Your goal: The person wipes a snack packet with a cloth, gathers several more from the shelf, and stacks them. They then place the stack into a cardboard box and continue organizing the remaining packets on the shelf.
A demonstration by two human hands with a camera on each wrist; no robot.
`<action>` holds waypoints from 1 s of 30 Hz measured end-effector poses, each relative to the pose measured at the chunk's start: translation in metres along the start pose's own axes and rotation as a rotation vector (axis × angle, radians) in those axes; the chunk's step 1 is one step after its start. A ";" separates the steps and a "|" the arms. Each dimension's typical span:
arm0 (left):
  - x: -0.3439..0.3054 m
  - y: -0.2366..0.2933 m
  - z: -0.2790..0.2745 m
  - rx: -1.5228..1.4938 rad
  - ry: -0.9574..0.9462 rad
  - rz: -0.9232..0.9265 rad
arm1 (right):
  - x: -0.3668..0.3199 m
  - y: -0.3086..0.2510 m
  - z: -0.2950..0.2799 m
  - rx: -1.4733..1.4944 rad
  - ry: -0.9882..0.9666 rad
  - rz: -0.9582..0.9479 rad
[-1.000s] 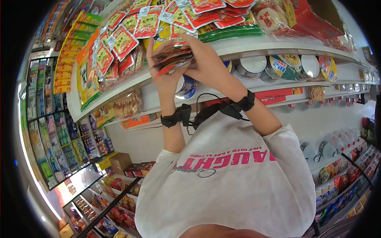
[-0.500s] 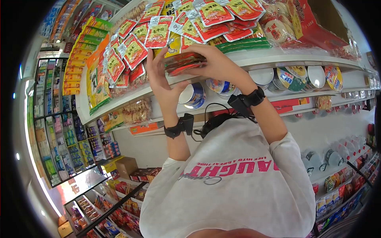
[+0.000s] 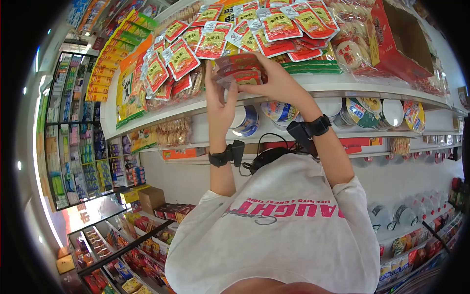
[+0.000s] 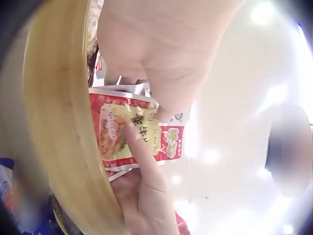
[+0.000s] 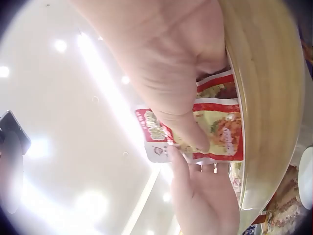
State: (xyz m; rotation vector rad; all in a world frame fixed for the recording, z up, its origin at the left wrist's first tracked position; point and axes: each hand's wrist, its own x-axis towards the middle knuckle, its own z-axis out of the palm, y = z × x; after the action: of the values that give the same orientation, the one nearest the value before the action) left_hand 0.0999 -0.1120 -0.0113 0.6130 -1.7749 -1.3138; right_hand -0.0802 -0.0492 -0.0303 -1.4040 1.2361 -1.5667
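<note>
Both hands hold a small stack of red-and-yellow snack packets [image 3: 247,77] just in front of the upper shelf's edge. My left hand [image 3: 221,110] is at the stack's left end, its thumb at the near face and its fingers behind. From the other end, my right hand [image 3: 283,82] grips the stack, thumb across the front. In the left wrist view, the front packet [image 4: 115,132] shows its printed food picture, with the right thumb lying over it. The right wrist view shows the same packet [image 5: 225,127] with another edge behind it.
Many similar packets [image 3: 213,40] lie piled on the upper shelf [image 3: 313,87], beyond the hands. A red carton [image 3: 399,41] stands at the right. Bowl-shaped tubs [image 3: 363,111] fill the shelf below. Yellow packs [image 3: 98,73] hang in a strip at the left.
Half a second ago my left thumb was spread away from the stack; now it is against it. The stack has tilted so more of its front faces show. The head view has shifted slightly.
</note>
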 end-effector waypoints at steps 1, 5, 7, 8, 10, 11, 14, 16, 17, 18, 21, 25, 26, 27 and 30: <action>-0.001 -0.003 0.000 -0.014 -0.011 0.049 | 0.000 -0.002 0.000 0.011 0.003 0.004; -0.006 -0.004 0.011 -0.153 -0.036 0.051 | 0.002 -0.012 -0.010 -0.081 -0.154 0.130; -0.006 -0.010 0.008 -0.076 -0.041 0.029 | 0.002 -0.005 -0.012 -0.071 -0.163 0.090; -0.005 -0.011 0.008 -0.032 -0.034 0.031 | 0.004 -0.003 -0.011 -0.064 -0.172 0.067; -0.004 -0.004 0.012 -0.138 -0.010 -0.015 | 0.003 -0.005 -0.007 0.027 -0.134 0.010; -0.002 -0.001 0.015 -0.193 -0.001 -0.036 | 0.003 -0.008 -0.004 0.072 -0.113 -0.017; 0.000 -0.015 0.007 -0.098 0.011 0.026 | 0.003 -0.007 -0.003 0.047 -0.115 0.027; 0.003 0.007 0.007 0.067 0.066 0.158 | 0.001 -0.015 -0.003 0.032 -0.120 0.090; 0.005 0.009 0.001 0.087 0.159 0.160 | 0.001 -0.014 -0.003 0.048 -0.116 0.074; 0.009 0.010 -0.006 0.106 0.251 0.163 | 0.000 -0.011 -0.002 0.063 -0.112 0.058; 0.025 0.014 -0.031 0.335 0.430 0.146 | 0.000 -0.007 -0.004 0.038 -0.103 0.032; 0.051 0.007 -0.060 0.676 0.447 0.225 | 0.000 -0.008 -0.006 0.031 -0.096 0.021; 0.058 0.004 -0.063 0.766 0.414 0.270 | 0.000 -0.008 -0.006 0.066 -0.099 0.025; 0.064 0.001 -0.064 0.854 0.382 0.313 | 0.000 -0.006 -0.006 0.098 -0.103 0.030; 0.076 -0.023 -0.078 1.167 0.326 0.319 | 0.000 0.003 -0.005 0.166 -0.099 0.050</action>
State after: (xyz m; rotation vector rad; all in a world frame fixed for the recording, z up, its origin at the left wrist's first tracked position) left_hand 0.1217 -0.2207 0.0009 1.0104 -2.1138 0.1558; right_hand -0.0857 -0.0494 -0.0326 -1.3173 1.0499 -1.5107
